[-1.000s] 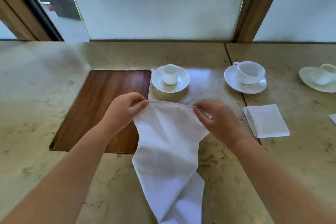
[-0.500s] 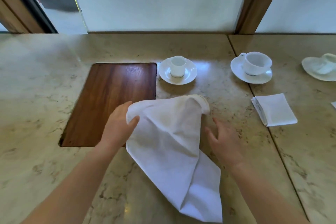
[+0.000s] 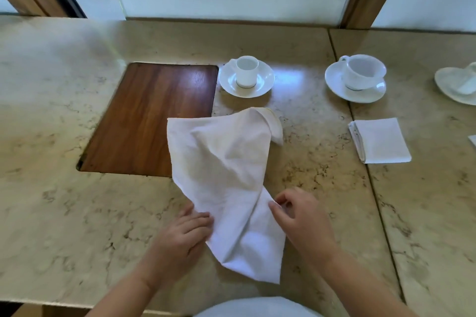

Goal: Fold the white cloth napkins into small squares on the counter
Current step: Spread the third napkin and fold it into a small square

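A loose white napkin (image 3: 226, 183) lies rumpled on the marble counter (image 3: 77, 213), its far left corner over the wooden inlay and its far right corner curled over. My left hand (image 3: 184, 233) is at the cloth's near left edge, with its fingertips closed on that edge. At the near right edge, my right hand (image 3: 302, 216) touches the cloth with its thumb tip while its fingers stay curled and apart. To the right lies a folded napkin (image 3: 380, 140), a small square.
A dark wooden inlay (image 3: 152, 118) is set into the counter at left. Beyond the cloth stand a small cup on a saucer (image 3: 246, 77) and a wider cup on a saucer (image 3: 356, 78). Another dish (image 3: 457, 85) sits at the far right edge. A window wall runs behind.
Both hands let go of the napkin's far edge and drew back to its near part. The cloth dropped from being held taut and now lies rumpled on the counter.
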